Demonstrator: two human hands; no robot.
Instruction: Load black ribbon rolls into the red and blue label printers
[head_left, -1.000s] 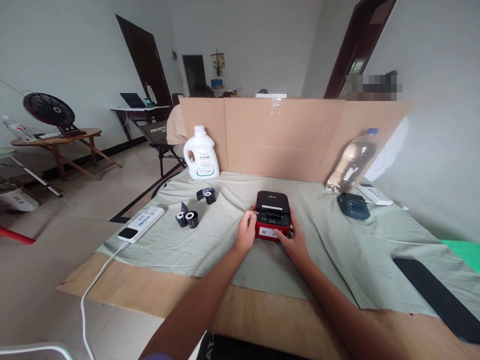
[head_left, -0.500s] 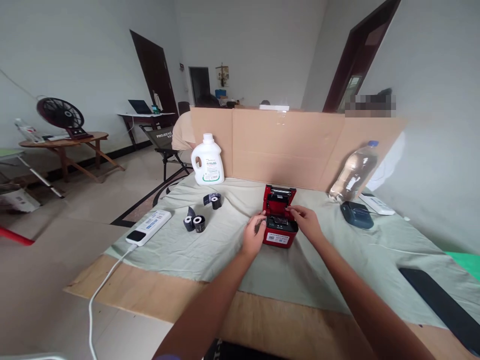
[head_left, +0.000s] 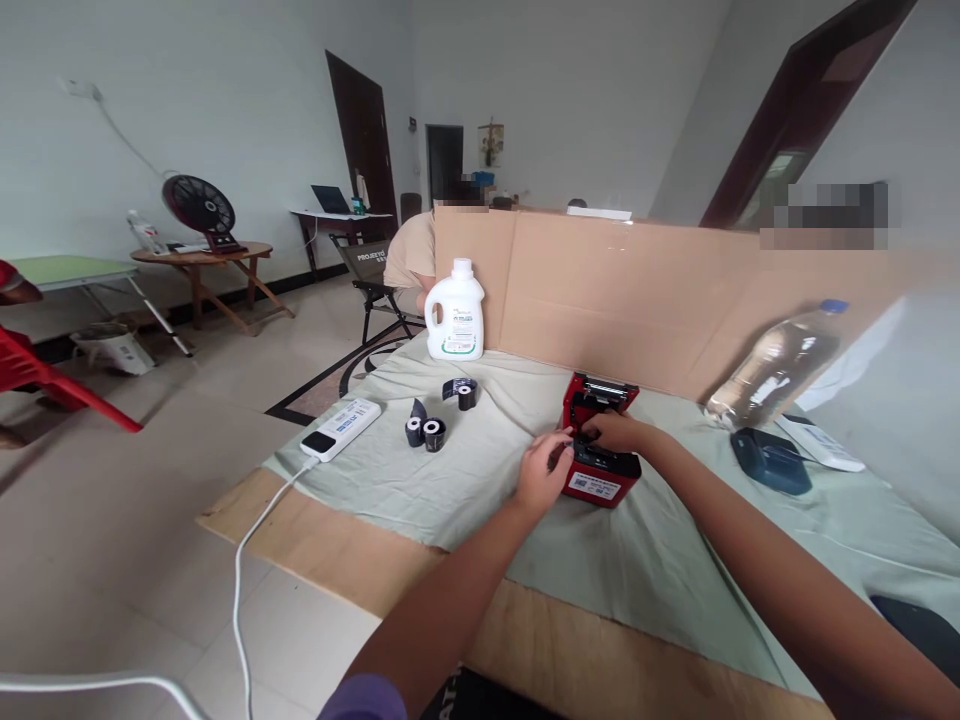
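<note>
A small red and black receipt printer [head_left: 606, 488] stands on the cloth with its lid [head_left: 598, 398] raised. My left hand [head_left: 545, 468] is at its left side, thumb and fingers curled against the upper edge of the body. My right hand [head_left: 613, 432] reaches over from the right, its fingers down inside the opened compartment, where the tips are hidden. Whether those fingers pinch anything cannot be made out. Left of the printer are three small dark-printed paper rolls: one roll [head_left: 466, 398] farther back, and a front pair of rolls [head_left: 434, 435] side by side, with loose ends unrolled.
A white detergent jug [head_left: 457, 318] stands before a cardboard screen [head_left: 577, 300]. A white power strip [head_left: 341, 430] with a cable lies at the left edge. Toward the right are a clear plastic bottle [head_left: 780, 365] and a dark device [head_left: 771, 460]. A person [head_left: 412, 248] sits behind the screen.
My view has turned left, so things appear farther right. My right hand has moved from the printer's right edge into the open compartment. My left hand stays at the left side.
</note>
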